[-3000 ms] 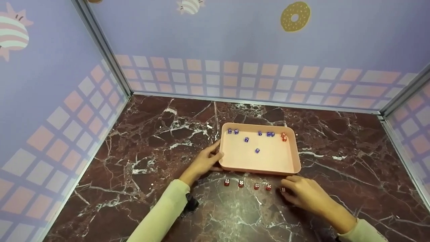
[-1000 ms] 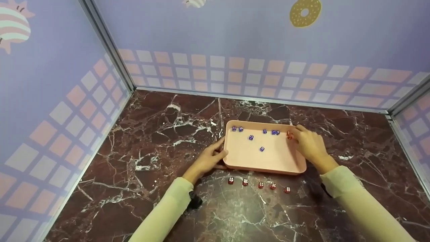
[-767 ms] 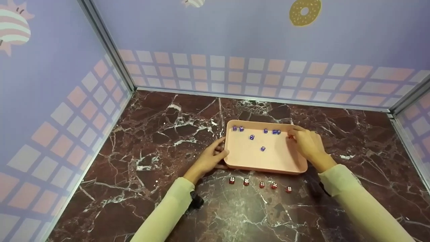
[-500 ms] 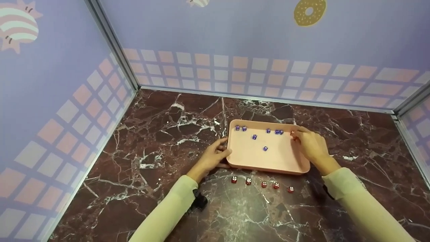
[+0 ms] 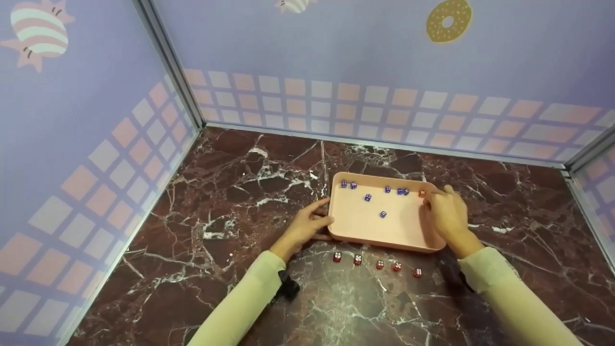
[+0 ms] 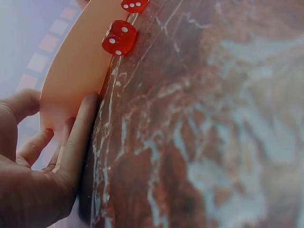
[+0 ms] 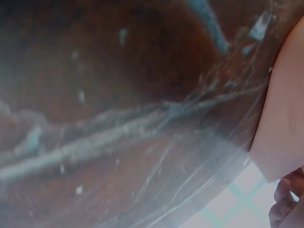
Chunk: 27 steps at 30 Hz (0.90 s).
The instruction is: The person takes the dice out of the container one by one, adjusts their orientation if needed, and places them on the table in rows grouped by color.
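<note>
The peach tray (image 5: 353, 218) is being gripped by the left hand (image 5: 303, 227); whether anything is being pinched by the right hand (image 5: 450, 212) can't be told. Now one red die (image 5: 422, 193) is being seen in the tray's far-right corner, down from two: reds apparently being thinned.

In the head view, the light is soft and rather even, with a pale glare on the near part of the desk (image 5: 336, 312). A dark shadow lies beside the right sleeve (image 5: 502, 283), and a weaker one inside the tray (image 5: 358, 221), near the right hand (image 5: 449, 214). The left wrist view is hazy: its red die (image 6: 119, 38) is fairly clear, but the nearest marble is blurred. The right wrist view is dim, soft and unsharp.
</note>
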Tool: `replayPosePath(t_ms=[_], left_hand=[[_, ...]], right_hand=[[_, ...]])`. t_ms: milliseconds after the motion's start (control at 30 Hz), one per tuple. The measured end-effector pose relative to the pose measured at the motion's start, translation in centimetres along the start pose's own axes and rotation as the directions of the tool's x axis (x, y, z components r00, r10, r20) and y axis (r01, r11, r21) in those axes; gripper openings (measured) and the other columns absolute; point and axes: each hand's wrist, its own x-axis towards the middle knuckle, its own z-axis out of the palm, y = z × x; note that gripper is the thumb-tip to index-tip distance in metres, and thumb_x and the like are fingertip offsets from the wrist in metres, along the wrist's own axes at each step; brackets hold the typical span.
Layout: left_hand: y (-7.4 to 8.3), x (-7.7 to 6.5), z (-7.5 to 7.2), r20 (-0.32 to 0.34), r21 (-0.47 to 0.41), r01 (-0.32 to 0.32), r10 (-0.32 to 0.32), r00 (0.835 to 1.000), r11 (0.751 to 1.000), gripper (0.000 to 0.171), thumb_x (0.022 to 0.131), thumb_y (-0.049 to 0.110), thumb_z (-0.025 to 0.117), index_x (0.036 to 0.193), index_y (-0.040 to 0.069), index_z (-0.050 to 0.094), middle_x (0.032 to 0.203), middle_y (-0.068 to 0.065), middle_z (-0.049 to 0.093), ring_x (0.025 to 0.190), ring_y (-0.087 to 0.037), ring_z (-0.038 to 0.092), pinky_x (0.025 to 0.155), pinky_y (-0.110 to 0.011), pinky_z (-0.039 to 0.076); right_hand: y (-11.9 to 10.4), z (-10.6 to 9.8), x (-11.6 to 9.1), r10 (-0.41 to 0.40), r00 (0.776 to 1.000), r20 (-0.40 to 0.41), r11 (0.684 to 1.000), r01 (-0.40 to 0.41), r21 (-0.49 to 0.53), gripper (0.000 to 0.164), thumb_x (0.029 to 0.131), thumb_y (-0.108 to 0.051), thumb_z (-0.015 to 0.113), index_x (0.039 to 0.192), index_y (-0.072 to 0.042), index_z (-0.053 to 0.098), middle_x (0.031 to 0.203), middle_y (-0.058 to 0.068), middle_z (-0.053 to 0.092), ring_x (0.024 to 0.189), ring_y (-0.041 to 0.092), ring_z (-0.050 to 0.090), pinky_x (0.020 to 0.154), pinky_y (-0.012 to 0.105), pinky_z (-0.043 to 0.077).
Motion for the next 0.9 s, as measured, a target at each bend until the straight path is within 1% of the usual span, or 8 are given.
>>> replayPosePath(t_ms=[167,333,400,500,600,700,767,900], left_hand=[[-0.3,0.0,-0.3,0.015,-0.018,-0.013,0.013,1.0,1.0,0.071,0.095,0.0,0.07,0.161,0.01,0.046,0.135,-0.022,0.058,0.1,-0.023,0.067,0.082,-0.047,0.07],[-0.5,0.2,-0.3,0.037,-0.038,-0.028,0.029,0.999,0.999,0.075,0.091,-0.002,0.073,0.16,0.011,0.048,0.136,-0.021,0.059,0.101,-0.022,0.066,0.084,-0.046,0.07],[-0.6,0.2,-0.3,0.04,-0.036,-0.036,0.038,0.998,0.999,0.075,0.091,-0.002,0.074,0.16,0.011,0.049,0.137,-0.021,0.059,0.102,-0.021,0.065,0.084,-0.045,0.07],[-0.8,0.1,-0.5,0.033,-0.037,-0.033,0.034,0.999,0.999,0.074,0.092,-0.001,0.074,0.16,0.011,0.049,0.137,-0.021,0.058,0.102,-0.021,0.065,0.085,-0.045,0.07],[-1.1,-0.2,-0.7,0.024,-0.041,-0.027,0.028,0.999,0.999,0.073,0.093,-0.001,0.073,0.16,0.01,0.048,0.137,-0.022,0.058,0.102,-0.021,0.066,0.084,-0.045,0.07],[-1.1,-0.3,-0.7,0.019,-0.05,-0.024,0.025,0.999,0.998,0.072,0.093,-0.002,0.073,0.16,0.009,0.048,0.137,-0.023,0.058,0.102,-0.021,0.066,0.085,-0.045,0.07],[-0.9,-0.3,-0.6,0.021,-0.052,-0.028,0.03,0.999,0.998,0.072,0.093,-0.002,0.072,0.16,0.008,0.048,0.137,-0.023,0.058,0.102,-0.021,0.066,0.085,-0.045,0.07],[-0.4,-0.2,-0.3,0.023,-0.042,-0.033,0.034,0.999,0.999,0.07,0.094,-0.001,0.072,0.16,0.009,0.049,0.135,-0.022,0.058,0.101,-0.021,0.066,0.084,-0.044,0.07]], right_hand=[[0.1,0.1,-0.3,-0.06,0.997,-0.041,0.998,0.061,0.021,0.015,0.079,0.009,0.075,0.071,-0.003,0.072,0.075,0.013,0.071,0.077,0.039,0.054,0.067,0.057,0.053],[0.1,0.1,-0.7,-0.071,0.995,-0.071,0.997,0.074,0.036,0.012,0.076,0.01,0.075,0.073,-0.002,0.075,0.077,0.015,0.074,0.077,0.041,0.055,0.069,0.057,0.052],[-0.1,0.1,-0.8,-0.065,0.996,-0.062,0.997,0.068,0.046,0.01,0.076,0.01,0.075,0.076,0.0,0.077,0.08,0.015,0.075,0.078,0.042,0.055,0.07,0.058,0.052],[-0.3,0.0,-0.7,-0.057,0.998,-0.016,0.995,0.058,0.081,0.007,0.078,0.007,0.077,0.081,0.001,0.079,0.083,0.016,0.077,0.079,0.04,0.056,0.069,0.056,0.053],[-0.6,-0.3,-0.8,-0.075,0.997,0.015,0.989,0.072,0.129,0.006,0.079,0.005,0.079,0.084,0.001,0.079,0.086,0.016,0.077,0.079,0.037,0.058,0.07,0.053,0.053],[-0.9,-1.4,-1.5,-0.113,0.994,-0.004,0.977,0.112,0.182,0.01,0.077,0.006,0.081,0.084,-0.001,0.078,0.087,0.014,0.077,0.079,0.034,0.057,0.068,0.048,0.051],[-1.1,-2.5,-2.3,-0.149,0.988,-0.038,0.964,0.154,0.216,0.012,0.076,0.006,0.082,0.084,-0.002,0.078,0.086,0.012,0.075,0.077,0.031,0.058,0.072,0.047,0.052],[-1.3,-5.3,-4.3,-0.22,0.97,-0.109,0.936,0.241,0.258,0.017,0.075,0.007,0.087,0.084,-0.005,0.079,0.084,0.007,0.075,0.075,0.023,0.054,0.07,0.035,0.047]])
